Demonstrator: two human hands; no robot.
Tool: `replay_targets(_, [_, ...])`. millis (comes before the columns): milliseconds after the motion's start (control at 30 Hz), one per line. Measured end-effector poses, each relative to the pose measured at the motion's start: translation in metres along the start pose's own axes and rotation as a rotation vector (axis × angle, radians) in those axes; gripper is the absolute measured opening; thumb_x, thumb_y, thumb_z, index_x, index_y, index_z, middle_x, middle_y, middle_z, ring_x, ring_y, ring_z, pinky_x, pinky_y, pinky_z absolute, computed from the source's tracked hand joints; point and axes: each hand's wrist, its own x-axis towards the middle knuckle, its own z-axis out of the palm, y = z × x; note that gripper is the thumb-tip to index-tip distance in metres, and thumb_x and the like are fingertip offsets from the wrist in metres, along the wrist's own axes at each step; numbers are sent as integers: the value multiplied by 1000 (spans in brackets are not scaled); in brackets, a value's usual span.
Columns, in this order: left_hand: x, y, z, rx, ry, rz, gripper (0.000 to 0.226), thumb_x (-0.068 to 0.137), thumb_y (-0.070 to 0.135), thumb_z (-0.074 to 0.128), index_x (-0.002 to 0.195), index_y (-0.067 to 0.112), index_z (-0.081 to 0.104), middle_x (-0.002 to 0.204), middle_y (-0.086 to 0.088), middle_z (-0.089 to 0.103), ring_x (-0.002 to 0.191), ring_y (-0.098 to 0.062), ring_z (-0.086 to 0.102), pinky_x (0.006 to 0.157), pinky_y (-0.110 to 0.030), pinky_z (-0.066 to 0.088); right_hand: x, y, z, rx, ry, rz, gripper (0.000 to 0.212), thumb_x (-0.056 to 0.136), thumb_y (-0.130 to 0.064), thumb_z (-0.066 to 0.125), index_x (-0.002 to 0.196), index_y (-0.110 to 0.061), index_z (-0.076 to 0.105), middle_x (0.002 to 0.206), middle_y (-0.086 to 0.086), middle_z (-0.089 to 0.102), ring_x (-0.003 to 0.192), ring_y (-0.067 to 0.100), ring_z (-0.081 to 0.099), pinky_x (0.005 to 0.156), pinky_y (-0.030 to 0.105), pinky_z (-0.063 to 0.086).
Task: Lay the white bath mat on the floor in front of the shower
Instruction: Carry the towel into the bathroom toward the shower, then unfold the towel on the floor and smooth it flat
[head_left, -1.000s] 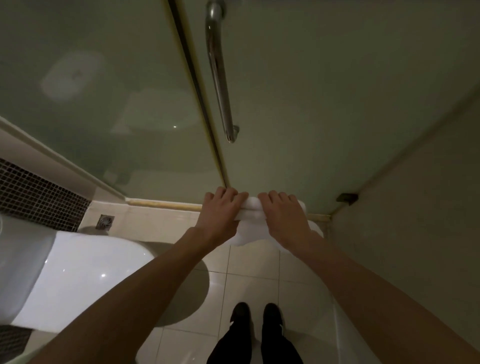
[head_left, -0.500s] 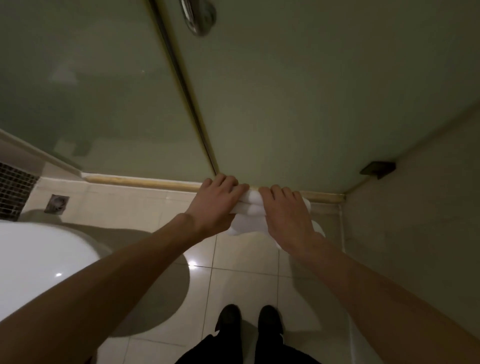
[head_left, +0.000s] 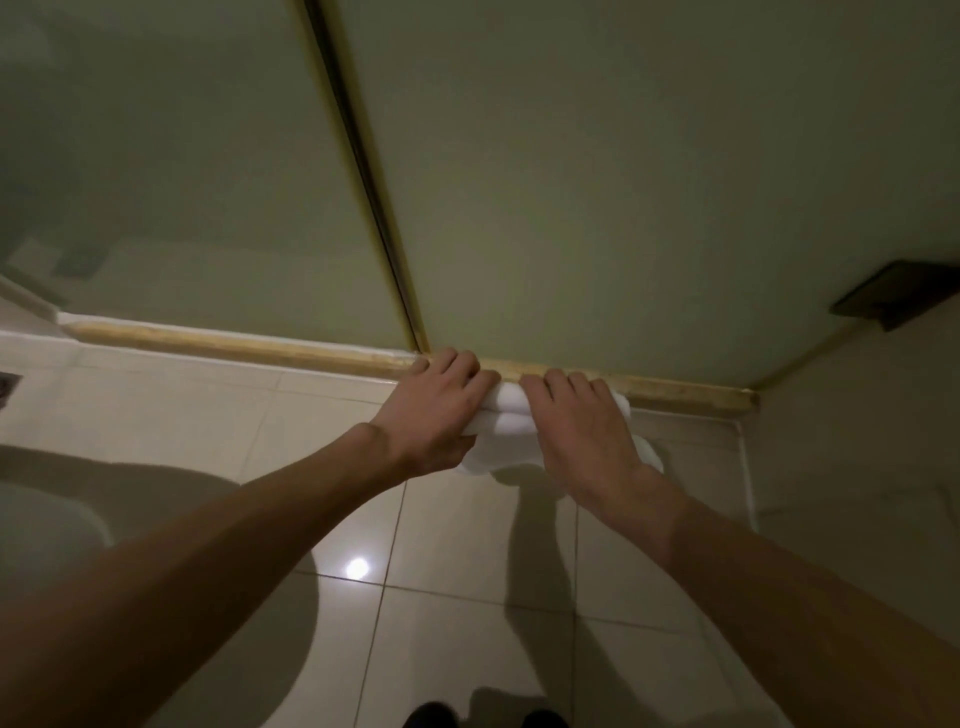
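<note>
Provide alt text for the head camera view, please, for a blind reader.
A person's left hand and right hand grip a folded white bath mat side by side, low in front of the glass shower door. Pale floor tiles lie below, with a toilet at the left.

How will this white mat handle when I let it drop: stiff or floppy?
Probably floppy: the white bath mat sags in soft folds below the left hand and right hand gripping it. It may slide on the glossy floor tiles.
</note>
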Motion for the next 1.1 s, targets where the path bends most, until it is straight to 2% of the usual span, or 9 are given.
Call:
replay_targets(267, [-6,-17,94,37,11,-3,56,74,30,66,125,14,48,116,-10,49,103,-27,42,83,-38,37,13,-11,95,-57,47,-49,49,81,-12,56,126,-19,40,118,6,52,103,27,48,87,37,37])
replay_targets(367, [-7,-21,119,59,28,16,55,73,29,67,123,14,49,113,-10,49,101,-27,42,80,-37,35,14,-14,116,-70,41,-57,46,81,-13,56,124,-20,40,116,5,52,102,26,48,87,37,38])
replay_targets(700, [-14,-17,167,91,58,13,51,71,27,70,116,14,51,108,-9,51,95,-25,42,72,-33,31,9,-16,158,-93,78,-125,49,81,-13,58,126,-19,41,115,6,51,99,27,47,83,37,36])
replay_targets(833, [-23,-10,180,111,63,40,54,65,29,76,113,14,54,104,-8,54,90,-25,46,70,-33,35,-2,-18,177,-86,75,-140,49,81,-17,62,126,-18,43,113,8,52,95,27,49,80,36,37])
replay_targets(900, [-29,-6,186,121,73,63,56,61,29,79,109,13,57,100,-9,56,86,-26,49,67,-35,39,-10,-19,184,-109,71,-143,48,73,-19,71,117,-16,51,103,9,57,86,27,53,73,35,41])
replay_targets(1000, [-39,3,197,143,66,112,56,58,32,79,107,13,60,99,-9,58,85,-27,53,66,-37,45,-23,-20,195,-121,82,-151,51,49,-21,87,94,-14,64,80,9,62,67,26,58,60,31,46])
replay_targets(1100, [-52,8,208,112,33,156,64,59,40,80,112,10,61,105,-11,62,92,-30,59,70,-39,53,-37,-22,208,-129,67,-187,50,47,-22,88,92,-14,66,77,8,63,64,24,59,60,32,49])
